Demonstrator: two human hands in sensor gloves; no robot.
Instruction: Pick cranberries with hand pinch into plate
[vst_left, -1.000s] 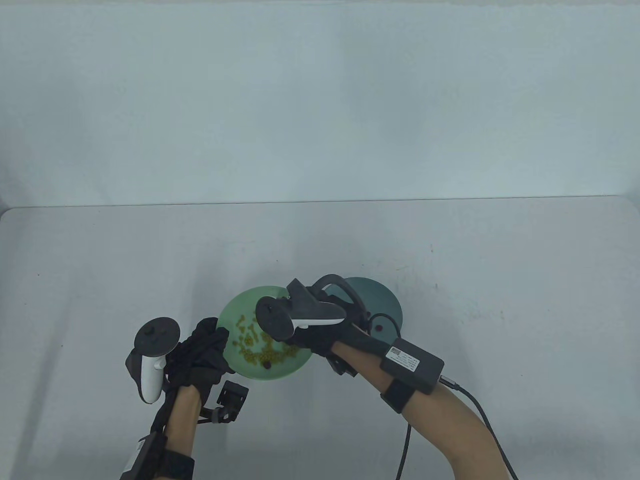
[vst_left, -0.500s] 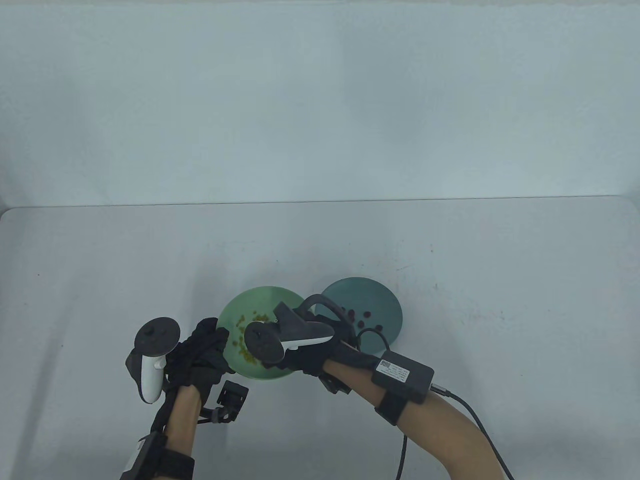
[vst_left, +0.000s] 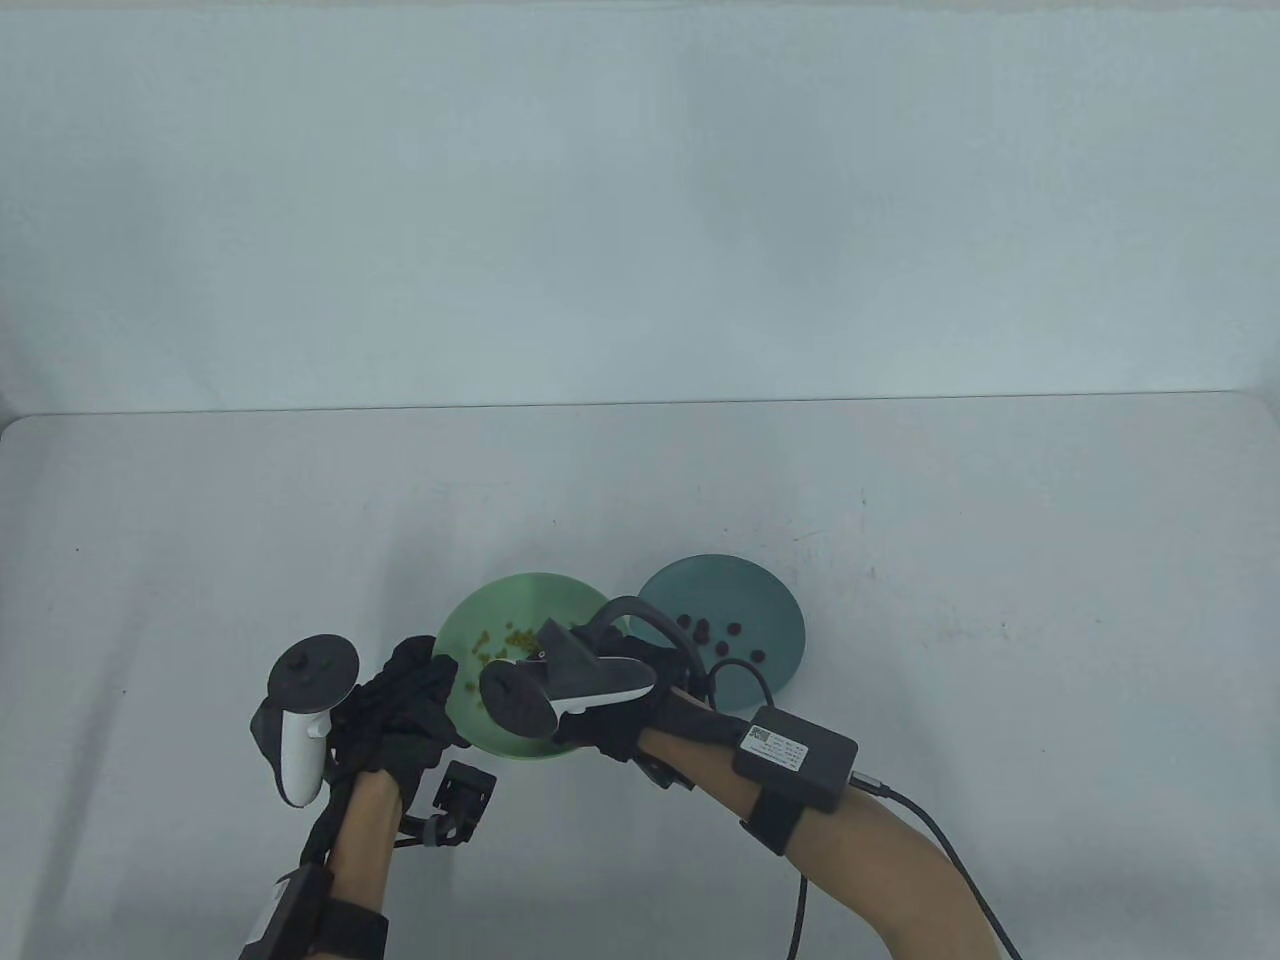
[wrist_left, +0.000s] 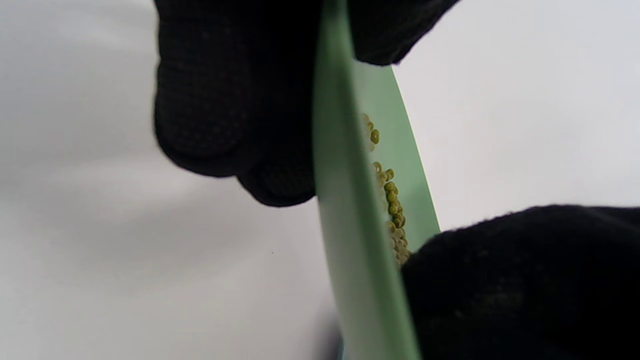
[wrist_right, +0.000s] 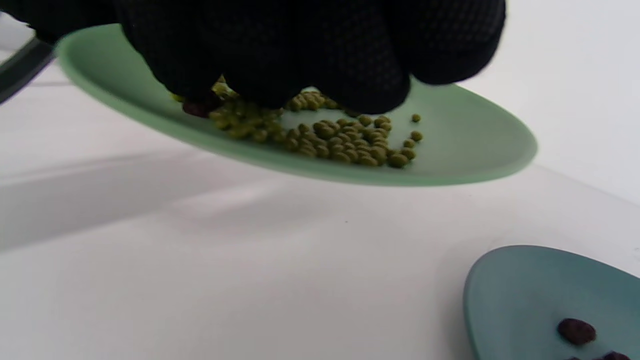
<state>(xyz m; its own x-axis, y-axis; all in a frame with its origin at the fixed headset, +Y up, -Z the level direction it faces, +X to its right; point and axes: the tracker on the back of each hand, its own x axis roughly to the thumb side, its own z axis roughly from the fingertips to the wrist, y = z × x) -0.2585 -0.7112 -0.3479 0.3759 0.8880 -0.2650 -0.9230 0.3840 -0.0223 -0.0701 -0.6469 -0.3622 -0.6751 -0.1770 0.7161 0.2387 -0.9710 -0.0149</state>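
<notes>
My left hand (vst_left: 410, 690) grips the left rim of a light green plate (vst_left: 530, 600) and holds it tilted above the table; in the left wrist view (wrist_left: 320, 75) the thumb lies on the plate's face and the fingers behind it. The plate holds many green beans (wrist_right: 340, 140). My right hand (wrist_right: 280, 95) reaches into it with its fingertips bunched on a dark red cranberry (wrist_right: 197, 106) among the beans. A teal plate (vst_left: 745, 590) to the right holds several cranberries (vst_left: 705, 630).
The white table (vst_left: 1000, 560) runs back to a pale wall. A cable (vst_left: 960, 830) trails from the black box strapped on my right forearm. A small black camera block (vst_left: 462, 795) hangs by my left wrist.
My right hand has moved from the plate's far right side toward me and left, down onto the near part of the green plate. The teal plate's cranberries have come into view. The left hand has stayed still.
</notes>
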